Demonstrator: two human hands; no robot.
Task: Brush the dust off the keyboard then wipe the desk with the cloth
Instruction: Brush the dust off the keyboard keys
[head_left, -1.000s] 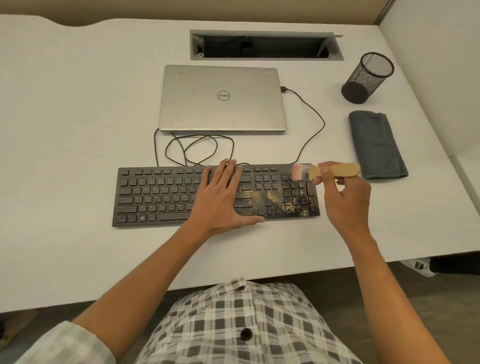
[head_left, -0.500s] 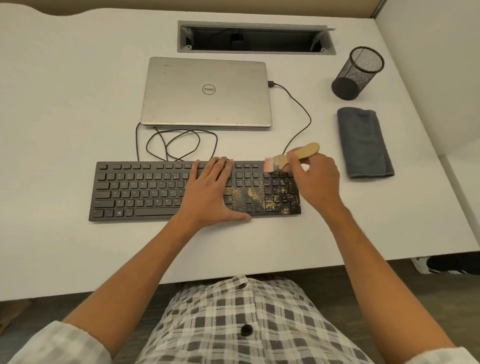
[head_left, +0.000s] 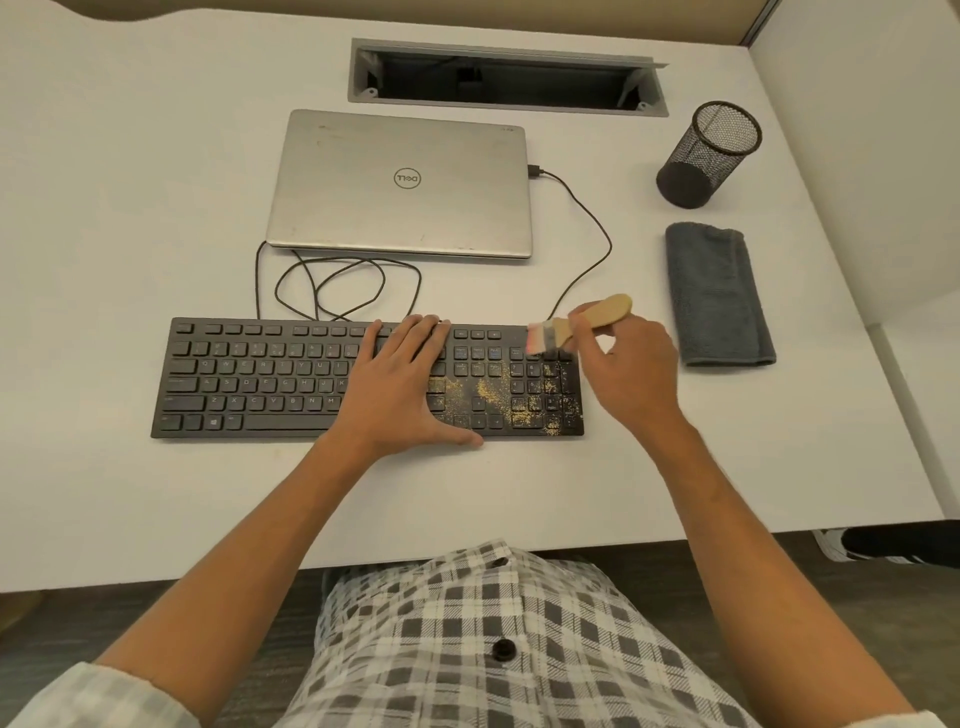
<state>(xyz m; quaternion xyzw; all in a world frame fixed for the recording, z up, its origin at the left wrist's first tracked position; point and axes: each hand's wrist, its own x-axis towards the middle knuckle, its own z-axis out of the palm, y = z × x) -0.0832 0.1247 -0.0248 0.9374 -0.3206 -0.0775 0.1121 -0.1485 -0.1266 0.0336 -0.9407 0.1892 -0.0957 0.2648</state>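
Two hands at work, middle of frame. Left hand (head_left: 402, 387) lies flat on keyboard (head_left: 291, 379), fingers straight, likely to stop it sliding. Right hand (head_left: 626, 371) holds brush (head_left: 582, 322), fingers curled round wooden handle, bristles down at keyboard's top right corner. Yellow dust (head_left: 498, 395) sits on right-side keys, not swept yet. Cloth (head_left: 719, 296) waits folded on worktop (head_left: 130, 234), right of keyboard, for wiping later. Bristles blurry. Keys under left hand hidden.

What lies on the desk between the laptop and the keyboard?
In the head view, loops of black cable lie on the white desk between the laptop and the keyboard; nothing else shows there.
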